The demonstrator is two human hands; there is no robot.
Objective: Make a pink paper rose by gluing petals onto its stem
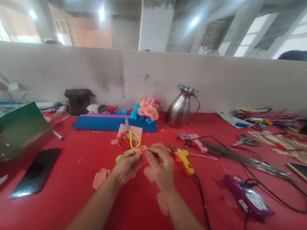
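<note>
Both my hands meet over the red table (76, 195), pinching a small pink paper rose (143, 149) between their fingertips. My left hand (126, 164) grips it from the left and my right hand (161, 164) from the right, both with fingers closed. Loose pink paper pieces (100, 177) lie on the table under and beside my hands. Yellow-handled scissors (130, 134) rest on pink paper just beyond my hands. A yellow glue gun (183, 158) lies right of my right hand, its black cord trailing toward me.
A bunch of pink paper roses (147, 110) sits on a blue sheet (107, 123) at the back, next to a steel jug (181, 107). A black phone (36, 173) lies left, a purple device (248, 197) right. Wires, sticks, green scissors (247, 140) crowd the right side.
</note>
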